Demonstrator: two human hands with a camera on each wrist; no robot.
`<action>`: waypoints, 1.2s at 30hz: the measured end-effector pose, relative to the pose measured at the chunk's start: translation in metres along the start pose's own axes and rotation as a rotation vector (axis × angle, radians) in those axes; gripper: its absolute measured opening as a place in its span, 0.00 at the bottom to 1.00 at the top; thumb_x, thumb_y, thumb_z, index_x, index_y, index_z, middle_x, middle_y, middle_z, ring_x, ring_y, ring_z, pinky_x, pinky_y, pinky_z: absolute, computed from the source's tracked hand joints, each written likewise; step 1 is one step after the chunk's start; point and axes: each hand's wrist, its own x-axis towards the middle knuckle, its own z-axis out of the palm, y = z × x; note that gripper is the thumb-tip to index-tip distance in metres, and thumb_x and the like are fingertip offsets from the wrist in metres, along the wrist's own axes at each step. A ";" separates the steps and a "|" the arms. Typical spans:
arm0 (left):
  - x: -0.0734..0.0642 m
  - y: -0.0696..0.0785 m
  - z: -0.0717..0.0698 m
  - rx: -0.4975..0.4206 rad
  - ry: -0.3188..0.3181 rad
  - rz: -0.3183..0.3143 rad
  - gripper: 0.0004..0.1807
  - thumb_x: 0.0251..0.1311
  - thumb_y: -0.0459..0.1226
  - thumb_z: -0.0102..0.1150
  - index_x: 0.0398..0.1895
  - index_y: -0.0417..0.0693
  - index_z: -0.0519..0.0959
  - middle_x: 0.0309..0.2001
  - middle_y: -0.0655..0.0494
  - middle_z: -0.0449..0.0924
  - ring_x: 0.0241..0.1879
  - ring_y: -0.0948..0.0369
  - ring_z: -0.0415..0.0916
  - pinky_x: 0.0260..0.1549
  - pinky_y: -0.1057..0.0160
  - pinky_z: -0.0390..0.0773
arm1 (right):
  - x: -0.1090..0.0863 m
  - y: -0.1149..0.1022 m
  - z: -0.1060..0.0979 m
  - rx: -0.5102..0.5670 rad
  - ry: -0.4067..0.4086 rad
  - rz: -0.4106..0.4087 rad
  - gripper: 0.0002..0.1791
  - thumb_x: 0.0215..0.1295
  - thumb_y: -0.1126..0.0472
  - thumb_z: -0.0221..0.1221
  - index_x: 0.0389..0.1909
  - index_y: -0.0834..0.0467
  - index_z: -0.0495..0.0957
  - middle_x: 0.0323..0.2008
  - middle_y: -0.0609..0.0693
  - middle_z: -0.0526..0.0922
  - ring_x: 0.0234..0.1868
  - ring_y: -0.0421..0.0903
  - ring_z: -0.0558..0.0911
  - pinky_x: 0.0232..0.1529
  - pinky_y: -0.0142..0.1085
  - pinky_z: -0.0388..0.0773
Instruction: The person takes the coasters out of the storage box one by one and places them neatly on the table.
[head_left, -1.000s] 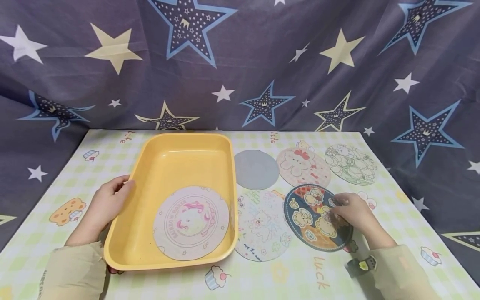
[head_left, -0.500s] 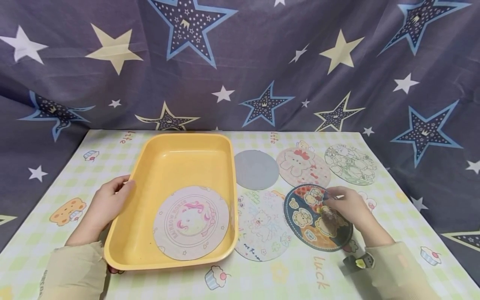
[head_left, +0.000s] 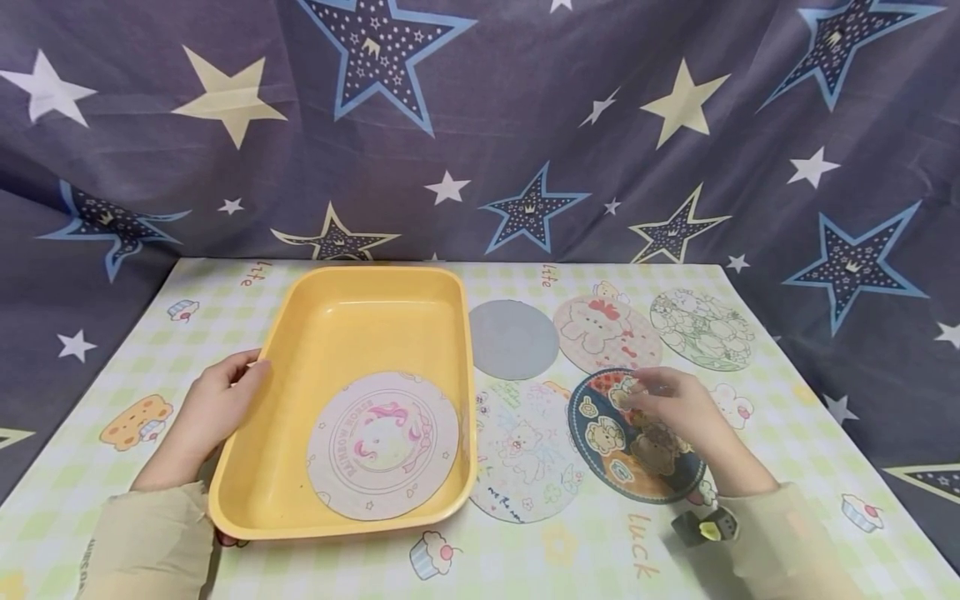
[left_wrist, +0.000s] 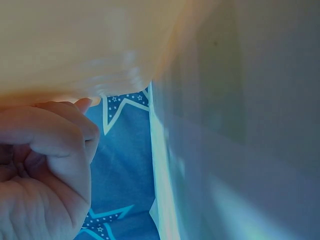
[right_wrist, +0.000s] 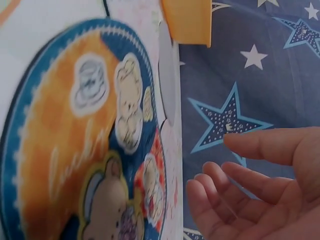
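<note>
My left hand (head_left: pixel 219 406) grips the left rim of a yellow tray (head_left: pixel 352 333), its thumb over the edge; the left wrist view shows its curled fingers (left_wrist: pixel 65 130) against the tray's outer side. Inside the tray lies a round pink-and-white pony mat (head_left: pixel 337 492), near the front. To the tray's right, a round dark blue mat with bears (head_left: pixel 603 437) lies on the table. Over its upper right part hovers my right hand (head_left: pixel 686 412), holding nothing. In the right wrist view its fingers (right_wrist: pixel 200 200) are loosely bent and stand apart from the mat.
Beside the tray lie a plain grey round mat (head_left: pixel 513 339) and a white doodle mat (head_left: pixel 525 450). Farther right are a pink bunny mat (head_left: pixel 600 329) and a green line-drawn mat (head_left: pixel 701 329). A star-patterned curtain (head_left: pixel 480 133) hangs behind the table.
My right hand has drifted left and slightly up over the dark blue bear mat. My left hand, the tray and the mats have stayed where they were.
</note>
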 end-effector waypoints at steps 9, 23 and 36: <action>0.000 0.000 0.000 0.011 0.002 0.004 0.34 0.77 0.51 0.36 0.70 0.30 0.64 0.51 0.33 0.76 0.32 0.73 0.71 0.29 0.76 0.75 | 0.000 -0.010 0.006 0.090 -0.013 -0.056 0.27 0.65 0.62 0.62 0.62 0.69 0.72 0.48 0.63 0.82 0.39 0.49 0.86 0.42 0.40 0.83; 0.000 0.002 0.000 0.014 0.004 -0.001 0.35 0.77 0.52 0.35 0.70 0.30 0.64 0.48 0.35 0.77 0.30 0.71 0.72 0.27 0.72 0.76 | 0.000 -0.027 0.014 0.189 -0.048 -0.084 0.25 0.65 0.64 0.61 0.60 0.71 0.72 0.50 0.67 0.83 0.37 0.44 0.85 0.31 0.34 0.82; 0.000 0.002 0.000 0.019 -0.005 -0.008 0.35 0.77 0.53 0.34 0.70 0.30 0.64 0.49 0.35 0.76 0.31 0.69 0.73 0.27 0.72 0.76 | 0.001 -0.040 0.019 0.203 -0.072 -0.095 0.25 0.66 0.64 0.60 0.62 0.69 0.72 0.44 0.60 0.81 0.34 0.41 0.83 0.22 0.30 0.73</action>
